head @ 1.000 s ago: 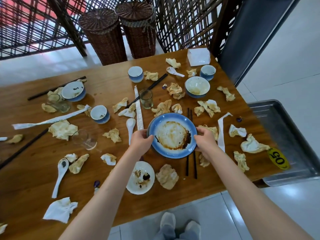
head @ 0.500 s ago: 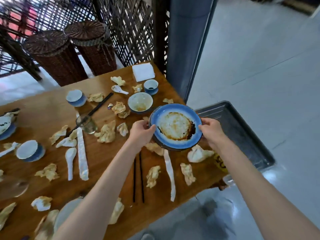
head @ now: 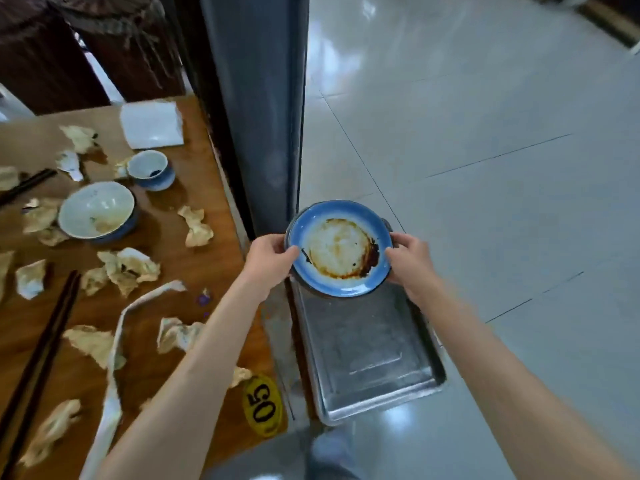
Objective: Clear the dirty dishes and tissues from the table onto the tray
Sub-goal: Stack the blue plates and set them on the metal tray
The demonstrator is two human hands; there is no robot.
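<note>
Head view, both hands [head: 341,261] gripping dirty plate [head: 339,248] rims, above tray [head: 367,355]

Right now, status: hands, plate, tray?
Left hand and right hand grip the dirty blue plate by opposite rims. Plate held above the far end of the metal tray, not yet down. Nothing in the way.

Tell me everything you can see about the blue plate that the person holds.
The blue plate is round and looks like glazed ceramic, with a blue rim and a pale centre. Brown sauce stains ring the centre, darkest at its right side. It is held roughly level, tilted slightly, above the far end of the metal tray, not resting on it. The left hand grips its left edge and the right hand its right edge.
</note>
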